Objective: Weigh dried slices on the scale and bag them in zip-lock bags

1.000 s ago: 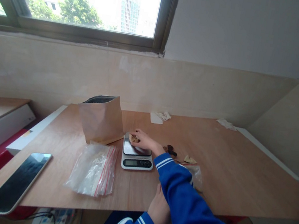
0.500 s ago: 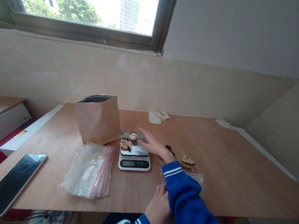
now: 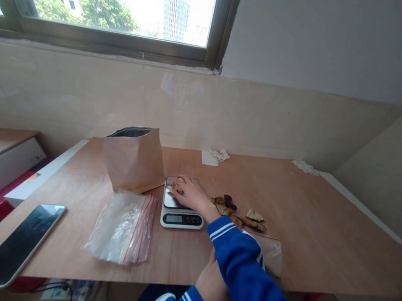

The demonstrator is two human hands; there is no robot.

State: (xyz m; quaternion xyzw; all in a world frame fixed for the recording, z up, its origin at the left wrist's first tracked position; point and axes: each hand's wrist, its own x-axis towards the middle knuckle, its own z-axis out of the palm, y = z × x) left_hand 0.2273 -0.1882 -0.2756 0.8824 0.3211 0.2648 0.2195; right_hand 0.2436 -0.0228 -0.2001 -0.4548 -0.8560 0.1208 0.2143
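Note:
My right hand (image 3: 191, 194) is over the steel pan of a small white digital kitchen scale (image 3: 183, 221). Its fingers curl round light brown dried pieces (image 3: 175, 188) on the pan; the hand covers part of them. Close to the table's front edge, my left hand (image 3: 214, 282) sits beneath the right forearm, its fingers mostly hidden by the blue sleeve. Beyond that sleeve a clear zip bag (image 3: 271, 251) with a red seal line lies on the table. Behind the bag is a loose pile of brown dried pieces (image 3: 238, 217), some dark, some pale.
An open brown paper pouch (image 3: 134, 162) stands left of the scale. In front of it lies a stack of clear zip bags (image 3: 120, 230). A phone (image 3: 19, 243) rests at the table's left edge. Crumpled tissue (image 3: 219, 155) and white paper lie near the wall.
My right hand has come down onto the pieces on the scale, and its fingers have closed round them. The right sleeve now hides more of my left hand.

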